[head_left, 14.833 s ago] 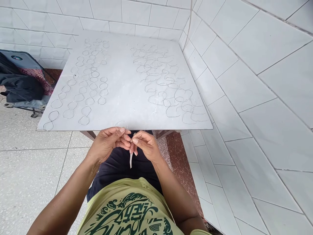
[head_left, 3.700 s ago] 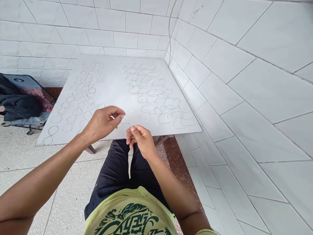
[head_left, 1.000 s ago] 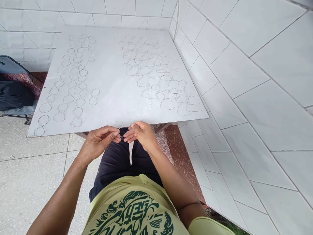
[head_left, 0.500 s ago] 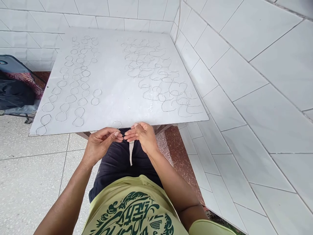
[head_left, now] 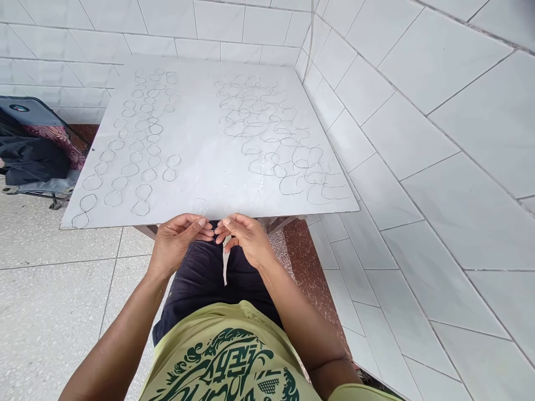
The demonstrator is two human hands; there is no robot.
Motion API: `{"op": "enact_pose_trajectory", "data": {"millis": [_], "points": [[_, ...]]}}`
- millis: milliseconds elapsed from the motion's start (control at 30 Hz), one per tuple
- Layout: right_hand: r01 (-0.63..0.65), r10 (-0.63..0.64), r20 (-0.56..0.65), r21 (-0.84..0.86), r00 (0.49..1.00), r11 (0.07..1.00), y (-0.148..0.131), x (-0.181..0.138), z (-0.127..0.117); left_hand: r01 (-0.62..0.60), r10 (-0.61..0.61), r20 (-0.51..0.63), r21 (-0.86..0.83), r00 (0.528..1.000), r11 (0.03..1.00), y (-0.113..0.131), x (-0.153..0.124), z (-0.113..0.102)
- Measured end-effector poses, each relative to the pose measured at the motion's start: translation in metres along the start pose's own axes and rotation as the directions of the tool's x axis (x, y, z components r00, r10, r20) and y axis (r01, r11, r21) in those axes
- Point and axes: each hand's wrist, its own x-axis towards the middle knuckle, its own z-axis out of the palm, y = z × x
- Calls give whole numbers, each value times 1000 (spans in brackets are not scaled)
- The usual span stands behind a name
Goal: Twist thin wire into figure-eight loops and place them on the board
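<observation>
My left hand (head_left: 179, 239) is closed in a pinch on a thin wire (head_left: 199, 199), whose rounded loop stands up past the fingertips over the table's front edge. Close beside it, my right hand (head_left: 244, 236) has thumb and forefinger pressed together, with the lower fingers curled. A fine end of wire seems to show just above that hand, but most of what lies between the fingertips is too thin to make out. Both hands are over my lap, fingertips nearly meeting.
A white tabletop (head_left: 200, 139) carries rows of figure-eight wire pieces (head_left: 143, 192) on the left and many loose curved wires (head_left: 292, 184) on the right. Tiled walls (head_left: 418, 128) meet behind and right. A folding chair (head_left: 37, 150) with dark cloth stands left.
My right hand's fingers have drawn into a tighter pinch, with the lower fingers more curled and spread. The left hand keeps its pinch on the wire. The view has shifted slightly.
</observation>
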Motion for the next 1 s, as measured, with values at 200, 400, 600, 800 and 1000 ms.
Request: {"op": "enact_pose_trajectory", "data": {"millis": [200,400,600,800,1000], "points": [[-46,46,-12,0,999,999,8,-1,1,18,-19,33,32,999,999,7,1,0],[-48,44,-40,-94,998,994,0,-10,4,-73,68,46,117,997,990,23,4,-1],[14,-9,63,-91,998,996,-2,-14,5,-53,53,-7,54,999,997,22,9,0],[-67,65,280,-2,958,998,8,-9,6,10,-9,29,-37,1000,999,18,12,4],[-53,58,226,-29,972,998,8,-6,6,14,-12,41,-44,999,999,14,13,3]]}}
